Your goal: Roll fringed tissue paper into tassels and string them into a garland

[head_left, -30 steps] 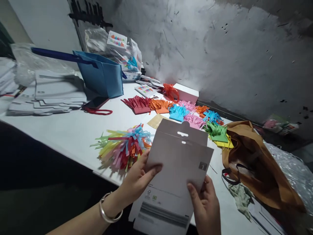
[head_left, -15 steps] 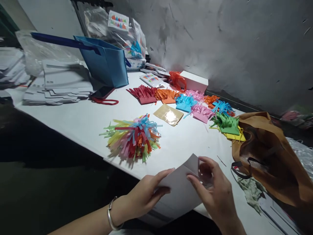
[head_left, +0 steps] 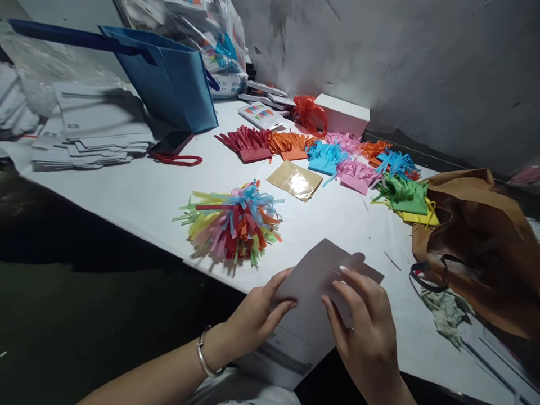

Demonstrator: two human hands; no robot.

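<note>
My left hand (head_left: pixel 261 315), with a silver bangle at the wrist, grips the left edge of a flat white paper box (head_left: pixel 312 281) between thumb and fingers. The box is tilted over the table's front edge, and a flap with a rounded tab sticks out at its upper right. My right hand (head_left: pixel 365 326) is at the box's near face, fingers bent and apart, fingertips by the flap's fold. Its thumb is on the same side. Beyond my left hand lies a bundle of multicoloured paper tassels (head_left: pixel 236 225).
Fringed paper pieces (head_left: pixel 253 146) in several colours lie across the table behind a gold packet (head_left: pixel 294 180). A brown bag (head_left: pixel 476 242) slumps at the right. Left stand a blue bag (head_left: pixel 169 84) and stacked white boxes (head_left: pixel 93 121), with a phone (head_left: pixel 175 142) between.
My right hand has released the box's end, and its fingers have come onto the near face. The flap now extends to the right. The view has shifted slightly downward.
</note>
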